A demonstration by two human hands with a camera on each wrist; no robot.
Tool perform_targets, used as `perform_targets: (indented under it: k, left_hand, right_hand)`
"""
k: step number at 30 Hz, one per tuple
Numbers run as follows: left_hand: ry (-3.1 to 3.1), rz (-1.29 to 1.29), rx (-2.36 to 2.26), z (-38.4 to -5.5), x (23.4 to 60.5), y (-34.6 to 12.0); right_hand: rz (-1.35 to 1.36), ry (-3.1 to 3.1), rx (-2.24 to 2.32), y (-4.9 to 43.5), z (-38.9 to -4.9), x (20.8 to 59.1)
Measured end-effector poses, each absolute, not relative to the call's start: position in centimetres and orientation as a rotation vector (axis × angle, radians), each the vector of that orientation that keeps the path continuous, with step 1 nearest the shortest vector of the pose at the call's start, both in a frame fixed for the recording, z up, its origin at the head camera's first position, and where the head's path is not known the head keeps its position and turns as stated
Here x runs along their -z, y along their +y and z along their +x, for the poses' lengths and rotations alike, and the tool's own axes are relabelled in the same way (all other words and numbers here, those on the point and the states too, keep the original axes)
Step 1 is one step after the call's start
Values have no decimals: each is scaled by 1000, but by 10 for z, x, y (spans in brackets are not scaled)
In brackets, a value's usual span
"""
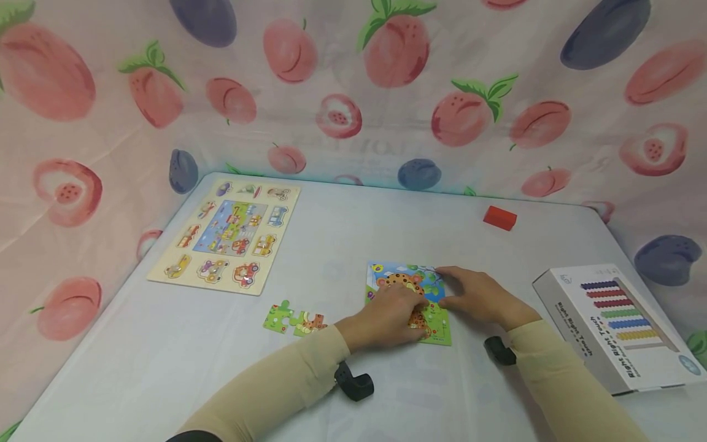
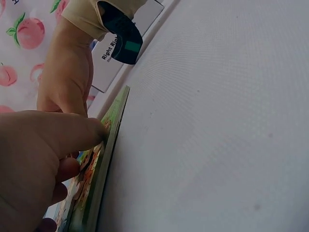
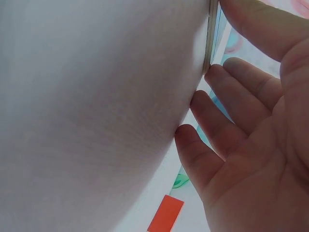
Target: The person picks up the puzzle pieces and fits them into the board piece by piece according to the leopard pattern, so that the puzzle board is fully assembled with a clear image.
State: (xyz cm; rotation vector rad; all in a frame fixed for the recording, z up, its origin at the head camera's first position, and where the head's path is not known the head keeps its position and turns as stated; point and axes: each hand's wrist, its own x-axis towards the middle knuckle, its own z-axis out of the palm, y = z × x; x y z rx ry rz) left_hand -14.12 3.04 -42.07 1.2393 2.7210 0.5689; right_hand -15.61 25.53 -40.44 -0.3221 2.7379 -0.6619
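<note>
A square jigsaw puzzle [image 1: 440, 334] with a spotted cartoon animal lies on the table in the head view. Over its middle, my left hand [image 1: 386, 316] has its thumb and fingers around a spotted puzzle piece [image 1: 417, 319], low against the board; most of that piece is hidden. In the left wrist view the thumb [image 2: 77, 133] reaches down to the puzzle near its edge. My right hand [image 1: 477, 294] touches the puzzle's right edge, with fingers extended in the right wrist view. Two loose puzzle pieces, a green one [image 1: 278, 317] and a spotted one [image 1: 312, 324], lie left of the board.
At the back left lies a wooden peg puzzle board [image 1: 270, 270] with vehicle pieces. A red block [image 1: 500, 218] sits at the back right. Beyond my right forearm stands a white box [image 1: 602, 313] with coloured stripes. Fruit-patterned cloth [image 1: 353, 80] bounds the table.
</note>
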Motion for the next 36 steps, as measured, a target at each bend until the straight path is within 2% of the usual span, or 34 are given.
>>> perform_targets:
  k: [36]
  left_hand:
    - [2540, 1269, -611, -153, 418, 29]
  right_hand:
    - [-355, 2747, 635, 256, -157, 405]
